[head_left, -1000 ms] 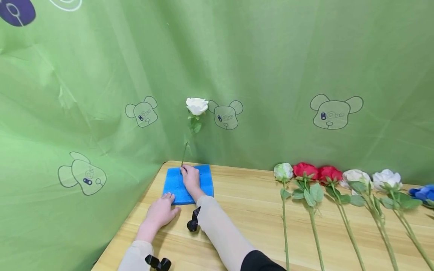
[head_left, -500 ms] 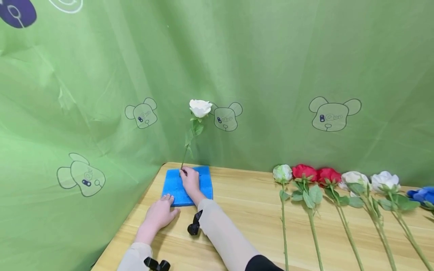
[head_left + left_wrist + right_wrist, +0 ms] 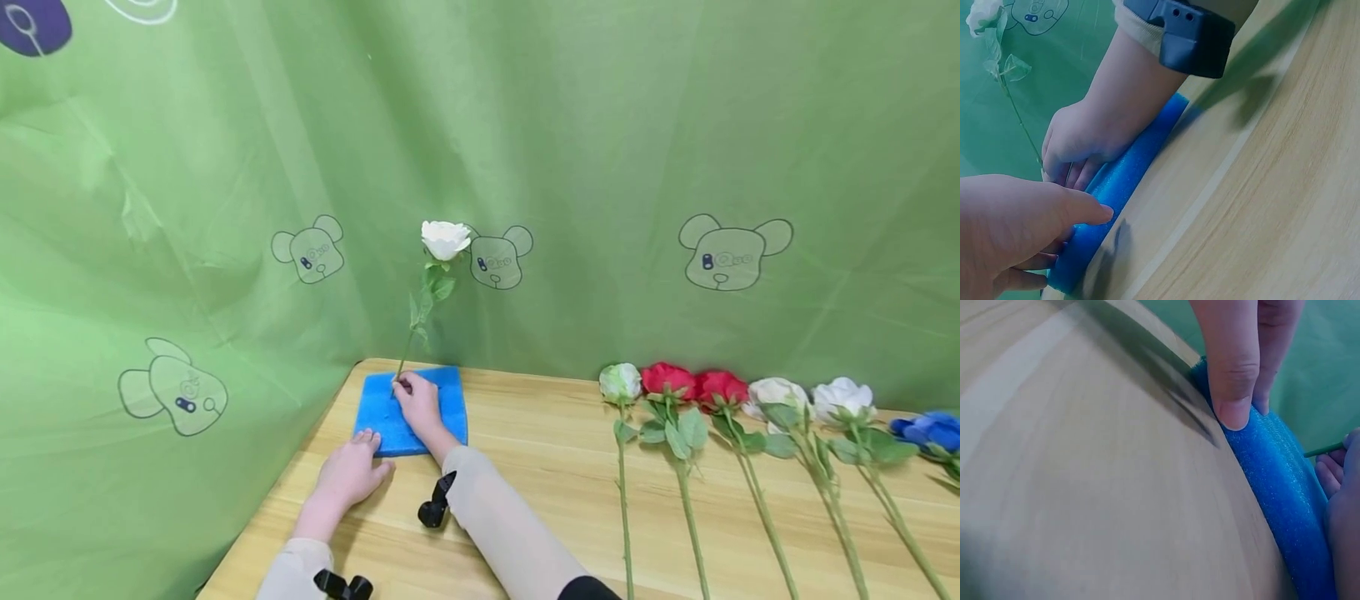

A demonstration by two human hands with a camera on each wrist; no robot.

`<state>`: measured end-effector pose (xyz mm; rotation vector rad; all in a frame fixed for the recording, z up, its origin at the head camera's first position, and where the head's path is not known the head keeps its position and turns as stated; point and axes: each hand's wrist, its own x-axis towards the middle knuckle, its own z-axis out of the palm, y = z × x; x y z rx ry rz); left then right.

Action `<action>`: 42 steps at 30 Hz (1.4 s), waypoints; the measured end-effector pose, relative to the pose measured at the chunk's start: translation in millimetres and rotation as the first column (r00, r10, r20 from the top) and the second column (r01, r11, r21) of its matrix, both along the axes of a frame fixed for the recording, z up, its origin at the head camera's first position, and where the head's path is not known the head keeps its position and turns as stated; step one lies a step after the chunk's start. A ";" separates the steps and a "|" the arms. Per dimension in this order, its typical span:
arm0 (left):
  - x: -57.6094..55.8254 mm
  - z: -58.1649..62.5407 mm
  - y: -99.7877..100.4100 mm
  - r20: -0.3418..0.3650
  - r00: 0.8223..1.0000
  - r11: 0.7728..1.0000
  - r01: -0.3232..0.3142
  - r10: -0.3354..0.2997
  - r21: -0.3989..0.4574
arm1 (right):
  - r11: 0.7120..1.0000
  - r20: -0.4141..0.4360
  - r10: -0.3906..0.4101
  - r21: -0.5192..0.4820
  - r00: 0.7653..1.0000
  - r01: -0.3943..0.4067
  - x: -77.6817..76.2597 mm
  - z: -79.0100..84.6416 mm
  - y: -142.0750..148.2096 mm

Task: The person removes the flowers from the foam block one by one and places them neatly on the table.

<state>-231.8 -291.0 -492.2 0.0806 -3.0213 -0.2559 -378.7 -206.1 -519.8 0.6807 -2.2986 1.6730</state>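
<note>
A white rose (image 3: pixel 446 240) with a green leafy stem stands nearly upright, leaning right, above a blue foam block (image 3: pixel 453 421). My right hand (image 3: pixel 418 403) pinches the stem low down, close to the foam's top. The stem (image 3: pixel 1324 450) reaches the foam in the right wrist view; how deep it goes cannot be seen. At the block's near left corner, my left hand (image 3: pixel 348 477) rests with extended fingers on the foam. Its thumb (image 3: pixel 1094 209) lies along the near edge in the left wrist view.
To the right on the wooden table (image 3: pixel 540 467) lie a pale green-white rose (image 3: pixel 620 382), two red roses (image 3: pixel 667 379), a cream rose (image 3: pixel 780 396), another white rose (image 3: pixel 843 398) and a blue flower (image 3: pixel 930 431). A green curtain (image 3: pixel 585 167) hangs close behind and left.
The rose bloom has shifted slightly right, so the stem leans more. My right hand has moved slightly left and toward me on the foam. My left hand stays at the corner.
</note>
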 end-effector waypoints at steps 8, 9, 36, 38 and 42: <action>0.1 -0.9 -1.1 -0.010 1.000 1.000 0.008 -0.008 0.004 | 0.993 0.038 0.120 -0.018 0.992 -0.120 9.1 -1.0 14.4; 0.0 -1.6 -1.3 -0.011 1.000 1.000 0.008 -0.008 0.003 | 0.992 0.040 0.129 -0.022 0.991 -0.128 10.5 -1.2 16.7; 6.2 -2.9 -2.7 -0.021 1.000 1.000 0.014 -0.014 0.001 | 0.897 0.189 0.368 -0.330 0.910 -0.294 89.6 14.4 79.6; 6.2 -1.7 -2.0 -0.020 1.000 1.000 0.019 -0.019 0.000 | 0.898 0.193 0.365 -0.332 0.911 -0.289 92.8 11.6 80.3; 6.0 0.3 0.8 -0.020 1.000 1.000 0.023 -0.023 -0.004 | 0.912 0.181 0.336 -0.308 0.924 -0.271 92.8 -4.4 81.3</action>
